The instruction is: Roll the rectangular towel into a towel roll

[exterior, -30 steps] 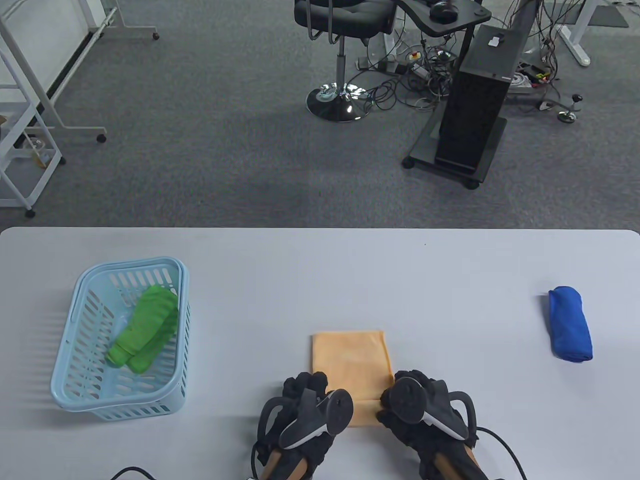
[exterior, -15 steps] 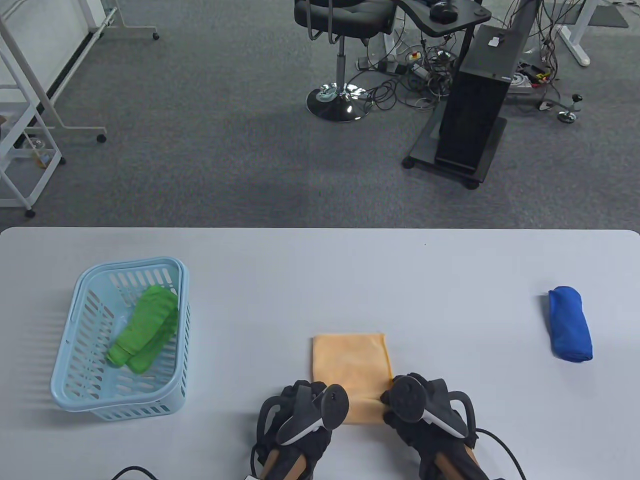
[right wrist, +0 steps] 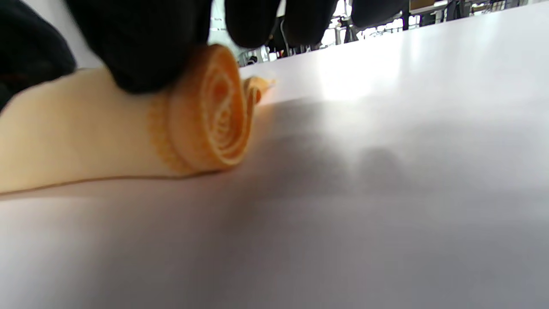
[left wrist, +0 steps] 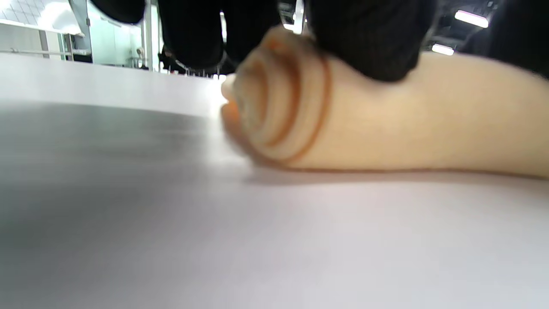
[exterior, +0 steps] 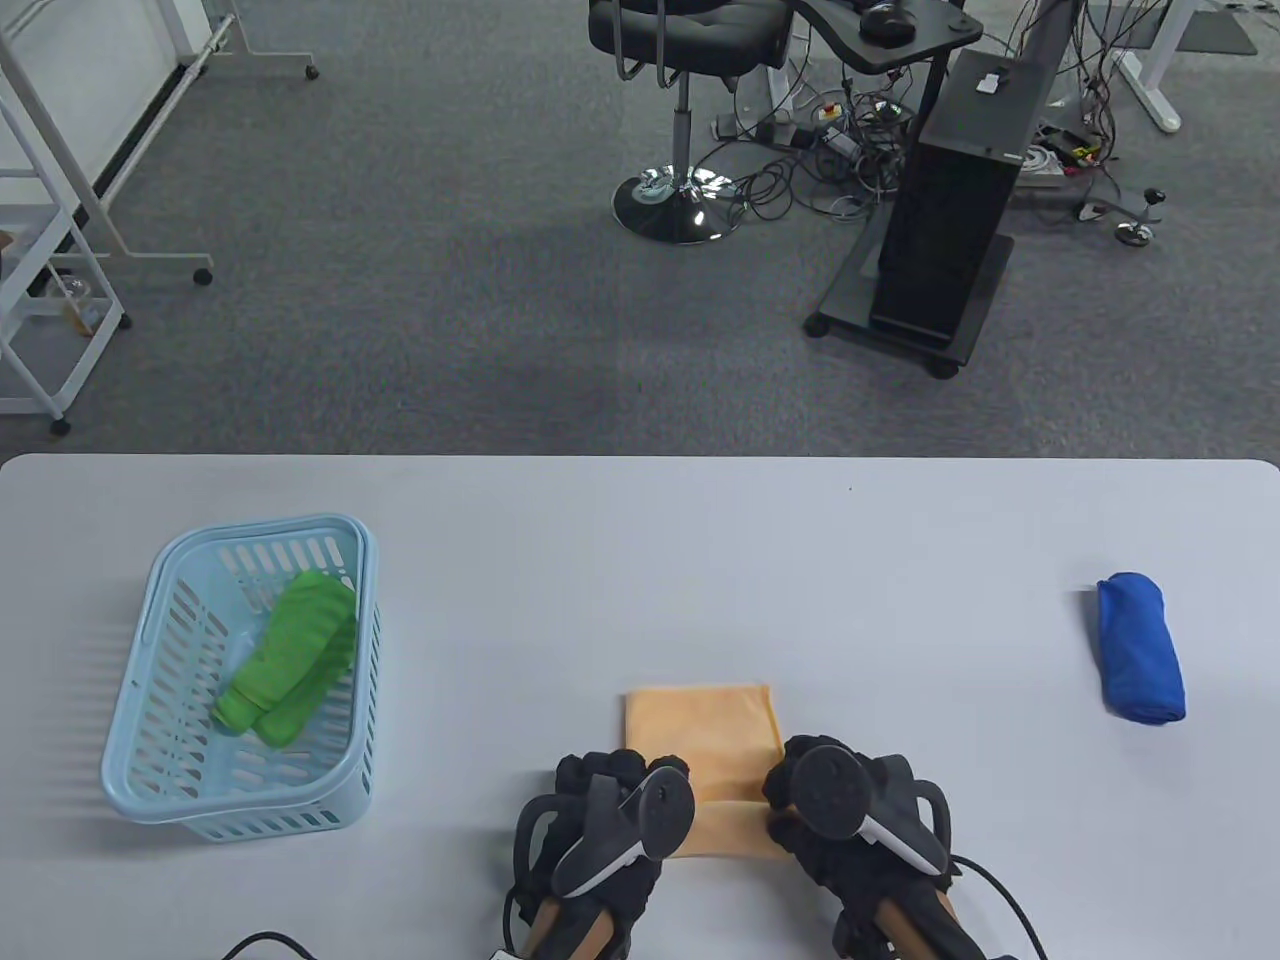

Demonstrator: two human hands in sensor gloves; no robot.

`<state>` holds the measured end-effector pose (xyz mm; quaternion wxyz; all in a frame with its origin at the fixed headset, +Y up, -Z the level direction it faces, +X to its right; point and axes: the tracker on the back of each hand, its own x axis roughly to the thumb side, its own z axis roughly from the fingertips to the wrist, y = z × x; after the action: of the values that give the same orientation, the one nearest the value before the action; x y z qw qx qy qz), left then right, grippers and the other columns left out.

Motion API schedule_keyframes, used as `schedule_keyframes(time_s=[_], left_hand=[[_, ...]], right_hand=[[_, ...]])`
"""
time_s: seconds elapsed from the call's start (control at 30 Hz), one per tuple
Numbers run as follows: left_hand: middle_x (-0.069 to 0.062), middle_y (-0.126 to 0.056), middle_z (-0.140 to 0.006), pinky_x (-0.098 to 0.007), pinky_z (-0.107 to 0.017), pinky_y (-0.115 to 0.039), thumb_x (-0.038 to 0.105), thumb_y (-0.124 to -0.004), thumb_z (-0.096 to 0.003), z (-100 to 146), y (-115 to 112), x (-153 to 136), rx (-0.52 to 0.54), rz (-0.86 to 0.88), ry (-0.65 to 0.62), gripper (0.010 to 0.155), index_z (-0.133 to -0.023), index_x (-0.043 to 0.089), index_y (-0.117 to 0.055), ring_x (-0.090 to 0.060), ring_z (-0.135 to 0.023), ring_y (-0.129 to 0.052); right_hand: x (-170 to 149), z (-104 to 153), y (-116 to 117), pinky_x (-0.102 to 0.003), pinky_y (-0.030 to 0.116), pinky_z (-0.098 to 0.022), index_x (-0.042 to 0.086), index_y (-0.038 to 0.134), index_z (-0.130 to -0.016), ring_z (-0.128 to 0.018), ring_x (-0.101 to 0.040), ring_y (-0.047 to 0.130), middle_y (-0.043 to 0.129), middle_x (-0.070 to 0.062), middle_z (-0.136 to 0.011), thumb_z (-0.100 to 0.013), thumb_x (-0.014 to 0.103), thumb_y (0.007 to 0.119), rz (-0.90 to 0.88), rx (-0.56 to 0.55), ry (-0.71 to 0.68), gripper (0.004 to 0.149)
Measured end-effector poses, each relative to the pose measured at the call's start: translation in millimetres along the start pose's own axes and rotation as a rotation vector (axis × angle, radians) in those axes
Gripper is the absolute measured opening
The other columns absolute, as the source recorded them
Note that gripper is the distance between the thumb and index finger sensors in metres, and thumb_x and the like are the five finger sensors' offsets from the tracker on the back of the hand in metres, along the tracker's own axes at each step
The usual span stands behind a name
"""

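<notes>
Lying near the front edge of the table (exterior: 640, 560), centre: orange towel (exterior: 700, 722), partly rolled. Rolled part nearest the person, flat remainder stretching away toward the far side. Spiral of layers plain at both ends of the roll in the wrist views, left end (left wrist: 279, 107) and right end (right wrist: 214, 116). Roll resting on the table surface in both.

Left hand (exterior: 600, 820) on the left end of the roll, black-gloved fingers (left wrist: 369, 38) curled over the top of it and pressing down on the cloth. Right hand (exterior: 850, 810) on the right end, fingers (right wrist: 141, 43) likewise curled over the top of the roll. Thumbs not clearly visible in either wrist view. Tracker strapped on the back of each hand, hiding most of the knuckles from above. Cables trailing from both wrists toward the bottom edge.

Blue towel roll (exterior: 1140, 648) well apart to the right, lying on the table, touching nothing else. Light blue slotted basket (exterior: 150, 700) well apart to the left, holding a green towel roll (exterior: 290, 655) laid diagonally inside.

Beyond the far table edge: grey carpet, black office chair (exterior: 685, 40) on a chrome base, black cabinet on castors (exterior: 950, 220), tangle of cables on the floor beside it, white rack (exterior: 50, 250) at the left.
</notes>
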<state>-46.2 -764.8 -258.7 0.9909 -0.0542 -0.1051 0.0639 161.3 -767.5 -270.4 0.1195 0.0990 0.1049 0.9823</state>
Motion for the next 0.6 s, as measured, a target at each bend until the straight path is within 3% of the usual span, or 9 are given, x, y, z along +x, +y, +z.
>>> schedule_keyframes(time_s=[0.07,0.17,0.23,0.27,0.33,0.4,0.5,0.6], left_hand=[[-0.008,-0.073,-0.092,-0.067,-0.069,-0.047,0.042,-0.080,-0.0381,0.9,-0.1,3.9,0.018,-0.048,-0.008,0.040,-0.078,0.035,-0.081,-0.038,-0.091,-0.067],[-0.008,-0.080,-0.092,-0.065,-0.068,-0.052,0.042,-0.079,-0.0392,2.2,1.0,6.8,0.042,-0.083,-0.026,0.041,-0.078,0.032,-0.088,-0.038,-0.092,-0.071],[-0.010,-0.079,-0.096,-0.066,-0.068,-0.051,0.049,-0.074,-0.0389,3.0,1.6,4.0,-0.008,-0.056,-0.030,0.049,-0.082,0.031,-0.087,-0.040,-0.094,-0.068],[-0.013,-0.075,-0.099,-0.067,-0.069,-0.049,0.058,-0.074,-0.0355,3.4,1.3,2.2,-0.043,-0.032,-0.032,0.060,-0.087,0.029,-0.085,-0.043,-0.096,-0.065],[-0.014,-0.071,-0.103,-0.068,-0.069,-0.047,0.064,-0.075,-0.0327,3.6,-0.1,1.2,-0.095,-0.024,-0.039,0.070,-0.092,0.027,-0.080,-0.044,-0.098,-0.061],[-0.013,-0.068,-0.105,-0.068,-0.070,-0.046,0.059,-0.084,-0.0303,2.8,-2.4,4.2,-0.137,-0.089,-0.025,0.075,-0.097,0.027,-0.072,-0.044,-0.099,-0.059],[-0.012,-0.072,-0.101,-0.067,-0.068,-0.052,0.046,-0.089,-0.0333,1.1,-4.6,7.6,-0.133,-0.090,-0.031,0.069,-0.095,0.021,-0.071,-0.041,-0.095,-0.067],[-0.010,-0.082,-0.095,-0.065,-0.067,-0.056,0.044,-0.087,-0.0343,0.0,-3.2,4.0,-0.109,-0.044,-0.011,0.064,-0.093,0.021,-0.076,-0.039,-0.090,-0.076]], right_hand=[[1.6,0.8,1.1,-0.061,0.048,-0.070,0.023,0.075,-0.079,-0.097,-0.035,0.056,0.053,-0.007,-0.098,-0.032,0.032,0.079,0.029,-0.009,0.008,0.048],[1.6,1.6,1.1,-0.060,0.050,-0.070,0.025,0.079,-0.081,-0.095,-0.034,0.059,0.056,-0.008,-0.098,-0.033,0.035,0.075,0.067,-0.045,0.011,0.050],[-2.0,2.1,0.5,-0.062,0.049,-0.069,0.025,0.077,-0.087,-0.096,-0.037,0.056,0.053,-0.011,-0.100,-0.030,0.049,0.074,0.037,-0.007,0.005,0.062],[-2.6,1.8,1.8,-0.063,0.048,-0.069,0.023,0.075,-0.090,-0.097,-0.038,0.054,0.051,-0.013,-0.102,-0.028,0.051,0.076,0.018,0.022,0.010,0.068],[-2.0,0.8,4.8,-0.063,0.045,-0.070,0.022,0.068,-0.094,-0.098,-0.039,0.050,0.047,-0.013,-0.103,-0.027,0.051,0.080,0.038,0.082,0.023,0.074],[1.0,0.1,6.4,-0.063,0.044,-0.071,0.020,0.063,-0.097,-0.099,-0.039,0.048,0.045,-0.013,-0.104,-0.029,0.044,0.082,0.086,0.105,0.028,0.075],[3.2,-0.9,5.3,-0.063,0.045,-0.071,0.017,0.067,-0.095,-0.099,-0.038,0.051,0.049,-0.012,-0.102,-0.029,0.038,0.084,0.069,0.076,0.030,0.071],[1.8,-1.2,4.5,-0.062,0.047,-0.070,0.016,0.072,-0.092,-0.098,-0.037,0.053,0.053,-0.011,-0.101,-0.030,0.038,0.079,0.057,0.060,0.030,0.066]])
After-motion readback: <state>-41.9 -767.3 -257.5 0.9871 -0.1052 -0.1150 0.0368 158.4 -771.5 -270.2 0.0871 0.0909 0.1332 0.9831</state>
